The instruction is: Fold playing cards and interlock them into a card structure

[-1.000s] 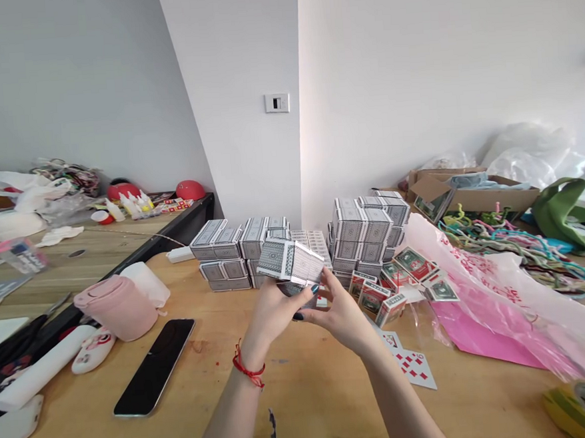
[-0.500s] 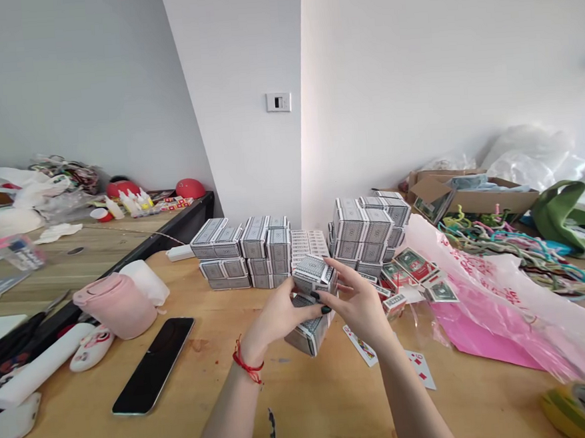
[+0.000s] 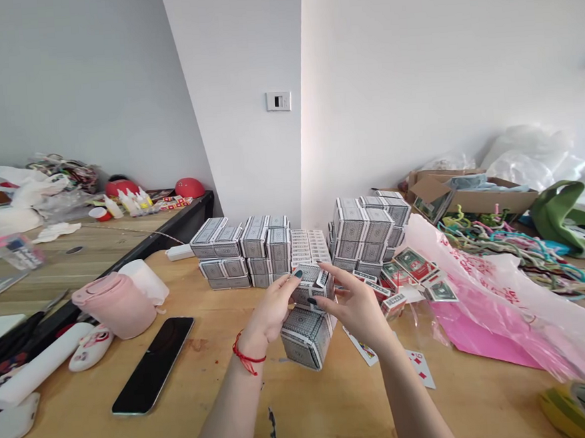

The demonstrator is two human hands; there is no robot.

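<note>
My left hand (image 3: 271, 310) and my right hand (image 3: 353, 305) together hold a small grey patterned card box (image 3: 313, 285) from either side, fingers curled onto it. It rests on top of a second, larger grey box (image 3: 306, 335) that stands on the wooden table (image 3: 336, 409). Behind them, stacks of the same grey boxes (image 3: 245, 252) stand in rows against the wall, with a taller stack (image 3: 368, 234) to the right. A red string bracelet is on my left wrist.
A black phone (image 3: 155, 365) lies at the left, next to a pink fabric roll (image 3: 115, 306). Loose playing cards (image 3: 418, 367) and green card packs (image 3: 416, 270) lie to the right. A pink plastic bag (image 3: 494, 311) and coloured cords (image 3: 514, 243) spread further right.
Both hands have lowered from in front of the stacks to the table, bringing the boxes down. The larger box now stands on the table with the small one on top.
</note>
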